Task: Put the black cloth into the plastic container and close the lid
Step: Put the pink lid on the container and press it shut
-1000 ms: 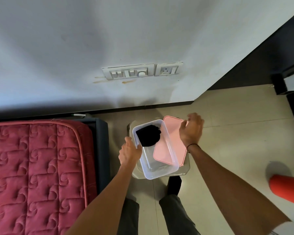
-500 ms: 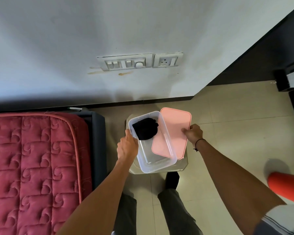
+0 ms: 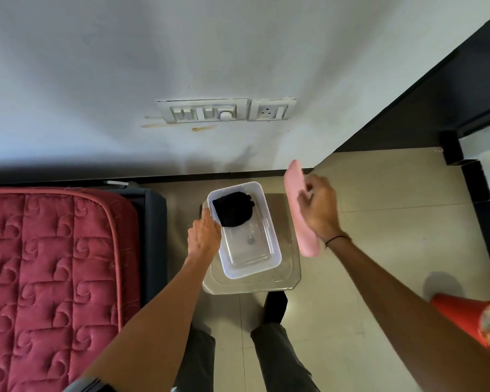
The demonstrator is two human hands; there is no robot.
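A clear plastic container (image 3: pixel 269 239) stands open on a small pale stool (image 3: pixel 290 274). The black cloth (image 3: pixel 233 209) lies bunched inside the container's far end. My left hand (image 3: pixel 203 236) grips the container's left rim. My right hand (image 3: pixel 318 209) holds the pink lid (image 3: pixel 296 199) in the air to the right of the container, tilted on edge and clear of the rim. The near half of the container shows its bare bottom.
A bed with a red quilted mattress (image 3: pixel 51 278) lies close on the left. The white wall with a switch panel (image 3: pixel 224 111) is right behind the stool. An orange object (image 3: pixel 470 318) sits on the tiled floor at the right. My legs (image 3: pixel 269 349) stand below the stool.
The pink lid, which rested across the container's right side, has been lifted off by my right hand and now hangs tilted to the right. My left hand keeps its hold on the rim.
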